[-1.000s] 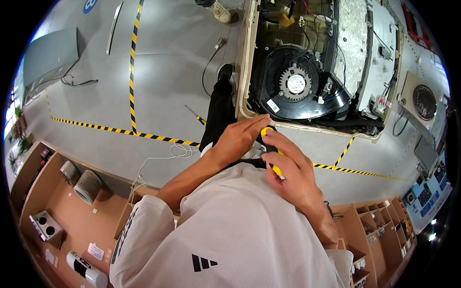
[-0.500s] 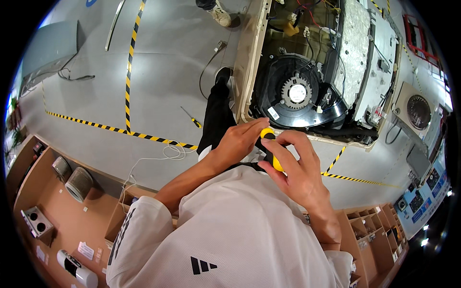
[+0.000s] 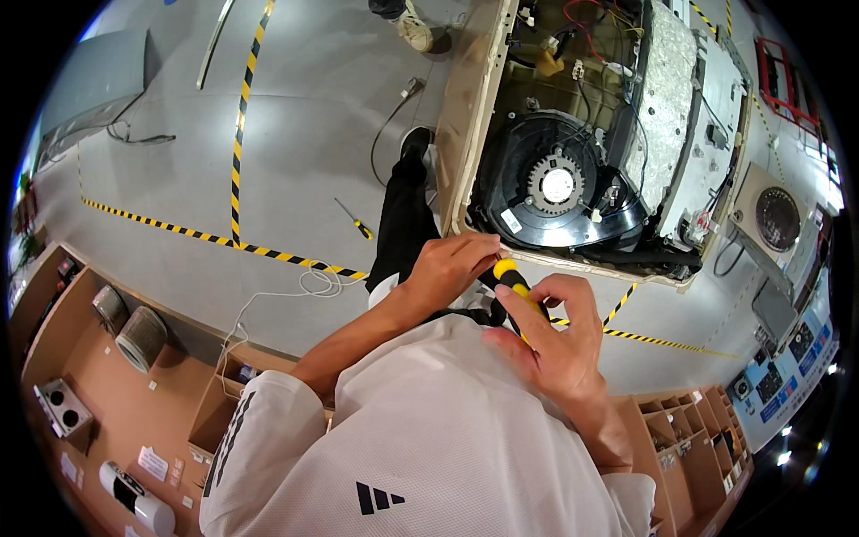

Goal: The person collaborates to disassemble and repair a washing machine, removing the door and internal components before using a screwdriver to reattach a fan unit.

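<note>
My right hand (image 3: pixel 568 349) is closed around a yellow-and-black screwdriver (image 3: pixel 511 277), its thumb and fingers along the handle. The handle slants up and left, toward my left hand (image 3: pixel 440 273). That hand has its fingers pressed together by the handle's far end; what they pinch, if anything, is hidden. Both hands are just off the near edge of an opened beige appliance casing (image 3: pixel 461 112). Inside the casing, a black round fan housing (image 3: pixel 506 170) surrounds a toothed motor (image 3: pixel 557 183) with a bright centre.
Loose wires (image 3: pixel 582 80) run above the fan housing. Another screwdriver (image 3: pixel 361 228) lies on the grey floor, left of my leg. Yellow-and-black tape (image 3: pixel 237 170) and a white cable (image 3: pixel 242 313) cross the floor. Brown shelving (image 3: pixel 179 385) is at lower left, compartmented shelves (image 3: pixel 693 447) at lower right.
More of the screwdriver handle shows now, and it slants more toward the left. My right hand's fingers have shifted on it, with the index finger lifted. My left hand stays nearly in place.
</note>
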A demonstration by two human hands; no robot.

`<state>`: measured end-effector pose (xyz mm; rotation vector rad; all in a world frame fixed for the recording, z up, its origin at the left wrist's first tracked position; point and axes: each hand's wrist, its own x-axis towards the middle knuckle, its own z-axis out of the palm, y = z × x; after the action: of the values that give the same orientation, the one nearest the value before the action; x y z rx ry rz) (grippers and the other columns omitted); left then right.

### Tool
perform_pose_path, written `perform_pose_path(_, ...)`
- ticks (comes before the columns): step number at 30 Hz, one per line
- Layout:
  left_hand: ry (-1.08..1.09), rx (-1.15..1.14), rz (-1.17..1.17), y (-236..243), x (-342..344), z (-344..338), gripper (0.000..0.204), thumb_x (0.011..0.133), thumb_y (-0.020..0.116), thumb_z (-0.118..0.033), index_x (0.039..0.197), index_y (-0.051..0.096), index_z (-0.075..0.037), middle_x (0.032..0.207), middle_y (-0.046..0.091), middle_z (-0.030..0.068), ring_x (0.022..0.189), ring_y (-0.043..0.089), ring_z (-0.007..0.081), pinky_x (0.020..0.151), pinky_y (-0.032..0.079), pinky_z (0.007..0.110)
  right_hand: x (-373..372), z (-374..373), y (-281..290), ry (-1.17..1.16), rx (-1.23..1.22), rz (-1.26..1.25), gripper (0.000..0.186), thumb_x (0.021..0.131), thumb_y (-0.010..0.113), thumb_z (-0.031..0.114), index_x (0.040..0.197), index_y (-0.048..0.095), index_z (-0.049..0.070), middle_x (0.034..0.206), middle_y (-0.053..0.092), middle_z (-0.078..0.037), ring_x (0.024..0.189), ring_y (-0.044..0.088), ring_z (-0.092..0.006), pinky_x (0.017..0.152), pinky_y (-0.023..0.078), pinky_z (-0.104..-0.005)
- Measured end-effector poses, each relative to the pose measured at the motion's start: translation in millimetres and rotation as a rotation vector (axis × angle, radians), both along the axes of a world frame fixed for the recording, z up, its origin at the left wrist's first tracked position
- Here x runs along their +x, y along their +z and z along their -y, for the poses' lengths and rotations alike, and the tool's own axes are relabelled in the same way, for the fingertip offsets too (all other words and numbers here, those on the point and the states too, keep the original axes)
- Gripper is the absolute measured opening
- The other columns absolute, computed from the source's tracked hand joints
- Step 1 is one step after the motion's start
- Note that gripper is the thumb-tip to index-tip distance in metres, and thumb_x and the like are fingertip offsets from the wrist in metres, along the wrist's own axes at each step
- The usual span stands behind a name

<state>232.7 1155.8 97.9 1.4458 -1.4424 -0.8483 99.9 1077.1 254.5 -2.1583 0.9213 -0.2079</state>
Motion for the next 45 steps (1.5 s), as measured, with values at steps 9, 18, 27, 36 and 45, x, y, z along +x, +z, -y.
perform_pose_path(9,-0.02,0.035,0.049,11.6,4.9,-0.2,0.032,0.072,0.066,0.003,0.103,0.06,-0.004,0.09,0.063,0.0079,0.073,0.064,0.0228,0.062,0.055,0.028,3.5,-2.5,-11.5,0.091,-0.063,0.24,0.031,0.06,0.074,-0.003,0.088,0.06,-0.003,0.098,0.062,-0.014,0.091,0.061,-0.0298,0.072,0.054,-0.036)
perform_pose_path(18,0.034,0.032,0.022,10.2,13.0,-0.1,0.024,0.071,0.068,0.002,0.094,0.063,-0.004,0.085,0.064,0.0057,0.07,0.064,0.0197,0.058,0.055,0.026,22.4,7.8,-5.4,0.153,-0.002,0.192,0.03,0.065,0.07,-0.001,0.094,0.065,-0.002,0.107,0.057,-0.016,0.098,0.058,-0.0287,0.078,0.052,-0.0363)
perform_pose_path(27,0.141,-0.051,0.068,-1.9,1.2,1.7,0.022,0.067,0.075,-0.002,0.084,0.062,-0.005,0.078,0.062,0.004,0.063,0.063,0.0161,0.051,0.052,0.024,10.6,-6.5,-14.8,0.012,0.023,0.222,0.034,0.063,0.077,-0.004,0.095,0.063,-0.002,0.103,0.054,-0.016,0.097,0.06,-0.0335,0.08,0.054,-0.0392)
perform_pose_path(36,0.158,0.022,-0.014,2.2,5.4,0.8,0.025,0.067,0.076,-0.001,0.087,0.062,-0.004,0.078,0.061,0.0051,0.058,0.06,0.0161,0.047,0.049,0.024,22.4,1.5,-15.0,0.093,-0.027,0.252,0.027,0.062,0.067,-0.003,0.088,0.061,-0.005,0.097,0.06,-0.016,0.094,0.061,-0.0318,0.079,0.054,-0.0384)
perform_pose_path(45,0.114,0.049,-0.036,5.9,10.9,5.4,0.024,0.068,0.075,-0.002,0.089,0.064,-0.004,0.078,0.063,0.008,0.062,0.063,0.0202,0.051,0.053,0.026,25.8,0.3,-16.2,0.007,-0.076,0.244,0.03,0.062,0.068,-0.003,0.091,0.062,-0.005,0.095,0.059,-0.017,0.089,0.063,-0.0317,0.072,0.056,-0.0357)
